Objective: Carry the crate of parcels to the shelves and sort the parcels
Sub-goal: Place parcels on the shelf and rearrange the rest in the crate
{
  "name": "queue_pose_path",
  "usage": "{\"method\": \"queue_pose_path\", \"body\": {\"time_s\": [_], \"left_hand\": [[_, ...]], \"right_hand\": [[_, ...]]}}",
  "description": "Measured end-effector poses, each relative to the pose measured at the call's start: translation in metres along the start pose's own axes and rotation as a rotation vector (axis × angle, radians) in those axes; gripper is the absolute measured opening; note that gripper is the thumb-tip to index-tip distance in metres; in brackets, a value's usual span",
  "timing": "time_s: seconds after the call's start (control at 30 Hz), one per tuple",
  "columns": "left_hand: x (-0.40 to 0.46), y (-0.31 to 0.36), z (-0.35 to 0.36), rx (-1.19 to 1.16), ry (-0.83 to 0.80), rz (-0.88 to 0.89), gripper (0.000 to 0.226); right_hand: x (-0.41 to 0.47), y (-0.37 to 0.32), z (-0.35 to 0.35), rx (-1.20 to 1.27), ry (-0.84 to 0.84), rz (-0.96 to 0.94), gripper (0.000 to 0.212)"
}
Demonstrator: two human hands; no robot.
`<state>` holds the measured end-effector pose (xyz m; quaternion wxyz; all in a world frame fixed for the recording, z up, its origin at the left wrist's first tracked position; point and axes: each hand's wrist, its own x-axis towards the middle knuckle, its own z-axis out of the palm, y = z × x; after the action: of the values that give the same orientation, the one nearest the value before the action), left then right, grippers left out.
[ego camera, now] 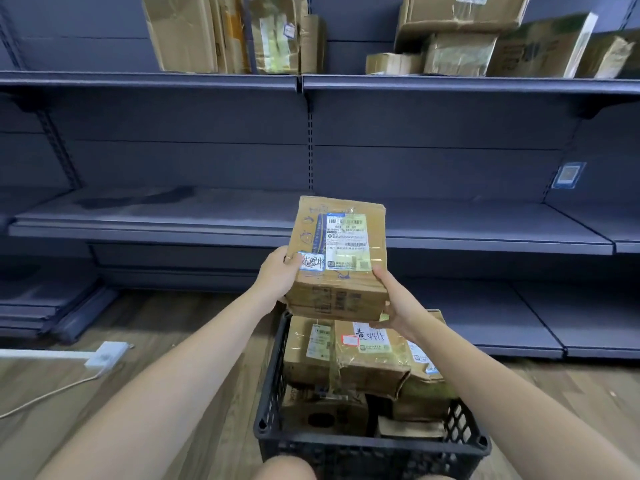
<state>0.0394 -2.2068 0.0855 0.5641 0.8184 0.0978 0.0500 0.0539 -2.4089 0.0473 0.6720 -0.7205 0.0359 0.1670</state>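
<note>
Left hand (280,271) clamped on the left edge of a taped cardboard parcel (341,258), thumb on top, fingers curled beneath. Parcel held level above a black plastic crate (346,448) on the wood floor, in front of a bare grey middle shelf (173,216). Right hand (398,299) gripping the near right corner the same way. More parcels packed in the crate. Likely light and stiff; glossy tape looks slippery, so opposite edges seem safest. Upper-shelf boxes (485,39) stacked at right.

Both hands (280,271) (394,303) outstretched, gripping.
</note>
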Motion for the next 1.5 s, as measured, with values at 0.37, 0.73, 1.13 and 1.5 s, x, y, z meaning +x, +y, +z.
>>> {"method": "queue_pose_path", "body": {"time_s": [0.37, 0.73, 1.13, 1.5], "left_hand": [[0.001, -0.052, -0.008, 0.013, 0.254, -0.04, 0.042], [0.017, -0.113, -0.002, 0.094, 0.271, -0.175, 0.023], [0.029, -0.156, 0.0, 0.082, 0.249, -0.223, 0.02], [0.033, -0.167, 0.002, 0.009, 0.267, -0.264, 0.019]], "right_hand": [[0.006, 0.054, -0.02, -0.556, 0.278, 0.025, 0.053], [0.041, 0.12, -0.044, -0.151, 0.321, 0.443, 0.02], [0.063, 0.144, -0.03, 0.244, 0.422, 0.346, 0.042], [0.046, 0.1, -0.055, 0.367, 0.486, 0.2, 0.021]]}}
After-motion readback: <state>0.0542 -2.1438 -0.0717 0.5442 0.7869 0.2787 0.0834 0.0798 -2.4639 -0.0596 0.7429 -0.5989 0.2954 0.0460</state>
